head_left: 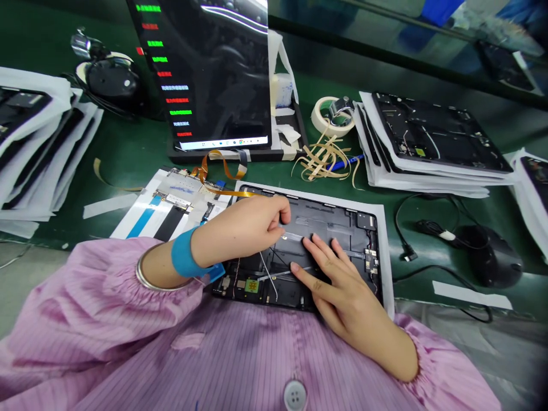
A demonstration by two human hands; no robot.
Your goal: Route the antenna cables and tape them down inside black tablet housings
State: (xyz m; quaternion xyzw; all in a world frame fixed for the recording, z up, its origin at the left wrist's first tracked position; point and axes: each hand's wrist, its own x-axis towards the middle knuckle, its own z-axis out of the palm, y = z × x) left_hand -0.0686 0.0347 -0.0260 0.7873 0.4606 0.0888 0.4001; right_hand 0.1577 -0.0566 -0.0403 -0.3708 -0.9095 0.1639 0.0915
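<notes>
A black tablet housing (302,208) lies open side up in front of me, on a white sheet. My right hand (334,279) rests on it with the fingers stretched and spread. Over its left part is my left hand (244,225), its fingers curled together; what they hold, if anything, is hidden. A thin white wire (269,275) and a small green circuit board (252,285) show inside the housing near its front edge. Left of it lies a circuit-board assembly (182,185), with an orange flex cable (203,171) running from it. A blue wrist strap (183,252) circles my left wrist.
Behind stands a screen (218,74) with coloured text lines. A tape roll (329,117) and tangled tan strips (323,160) lie right of it. Stacked housings with white sheets (428,177) flank the bench. A black mouse (492,257) and cables sit at right.
</notes>
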